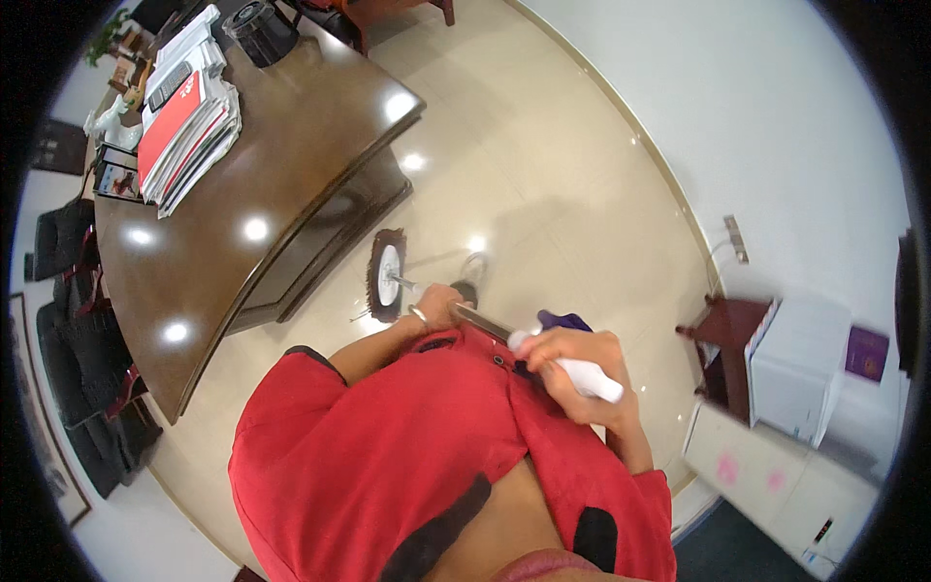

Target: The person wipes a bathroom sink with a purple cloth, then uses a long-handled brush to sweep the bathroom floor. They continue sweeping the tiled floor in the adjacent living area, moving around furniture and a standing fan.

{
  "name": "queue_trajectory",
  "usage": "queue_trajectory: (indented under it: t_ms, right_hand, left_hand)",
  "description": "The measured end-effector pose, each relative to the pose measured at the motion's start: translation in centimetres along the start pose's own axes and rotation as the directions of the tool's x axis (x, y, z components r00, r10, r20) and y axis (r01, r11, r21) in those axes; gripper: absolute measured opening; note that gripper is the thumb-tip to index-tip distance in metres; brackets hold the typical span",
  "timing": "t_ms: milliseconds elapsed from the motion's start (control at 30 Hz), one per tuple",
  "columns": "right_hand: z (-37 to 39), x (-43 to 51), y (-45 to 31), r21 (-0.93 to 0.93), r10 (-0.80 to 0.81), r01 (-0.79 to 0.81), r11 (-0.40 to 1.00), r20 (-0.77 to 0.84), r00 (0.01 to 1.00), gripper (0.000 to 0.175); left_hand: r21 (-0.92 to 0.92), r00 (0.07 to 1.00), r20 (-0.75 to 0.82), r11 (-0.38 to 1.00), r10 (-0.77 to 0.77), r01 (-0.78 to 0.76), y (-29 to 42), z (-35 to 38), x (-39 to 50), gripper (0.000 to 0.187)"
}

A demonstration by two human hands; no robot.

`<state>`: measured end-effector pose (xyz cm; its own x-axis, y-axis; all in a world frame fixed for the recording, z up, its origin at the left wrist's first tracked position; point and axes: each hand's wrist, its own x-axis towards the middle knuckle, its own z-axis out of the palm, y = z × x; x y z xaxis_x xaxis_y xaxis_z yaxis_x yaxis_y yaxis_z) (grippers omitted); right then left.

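A floor mop or broom with a white plate and dark bristly or fringed edge (376,251) rests on the tiled floor, beside the base of the desk. Its metal pole (484,322) runs up towards my body. Lower on the pole, my left hand (438,307), with a bangle at the wrist, is closed around it in front of my waist. My right hand (582,367) grips the white end of the handle (590,380). Something dark purple, perhaps cloth, (564,320) shows just behind my right hand. A shoe (473,270) is visible beyond my left hand.
A wooden desk (291,145) with stacked papers, a calculator and a dark bin-like container (262,33) stands at left. Dark chairs (73,342) are beyond it. At right are a white wall, a socket with a cable, a small wooden stand (734,327) and a white cabinet (778,451).
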<state>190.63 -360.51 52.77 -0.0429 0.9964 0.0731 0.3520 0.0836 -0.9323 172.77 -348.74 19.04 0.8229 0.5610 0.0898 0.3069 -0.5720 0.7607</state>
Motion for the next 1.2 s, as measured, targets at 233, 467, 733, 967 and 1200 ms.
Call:
queue_trajectory:
  t_ms: [233, 467, 733, 967, 1200]
  right_hand:
    - [-14.6, 13.3, 2.3, -0.146, -0.011, 0.013, 0.989, 0.013, 1.0, 0.006]
    - [-23.9, 29.1, 5.6, -0.211, -0.167, 0.237, 0.948, 0.303, 0.938, 0.011]
    - [-32.7, 48.4, 11.0, -0.028, -0.252, 0.351, 0.936, 0.643, 0.723, 0.013]
    - [-33.3, 66.8, 15.8, 0.211, -0.452, 0.475, 0.854, 0.754, 0.477, 0.008]
    - [-30.2, 79.8, 16.9, 0.315, -0.498, 0.554, 0.77, 0.84, 0.215, 0.011]
  left_hand:
    - [-0.053, 0.98, 0.077, 0.981, -0.182, 0.186, -0.1, 0.1, 22.4, 0.044]
    - [-0.146, 0.932, -0.239, 0.959, -0.273, 0.244, -3.4, -5.3, 38.7, 0.043]
    - [-0.174, 0.651, -0.671, 0.929, -0.354, 0.326, -10.1, -10.4, 48.1, 0.031]
    - [-0.377, 0.228, -0.768, 0.71, -0.598, 0.594, -16.2, -14.9, 57.0, 0.032]
    - [-0.475, -0.079, -0.834, 0.638, -0.546, 0.607, -23.8, -20.6, 61.5, 0.028]
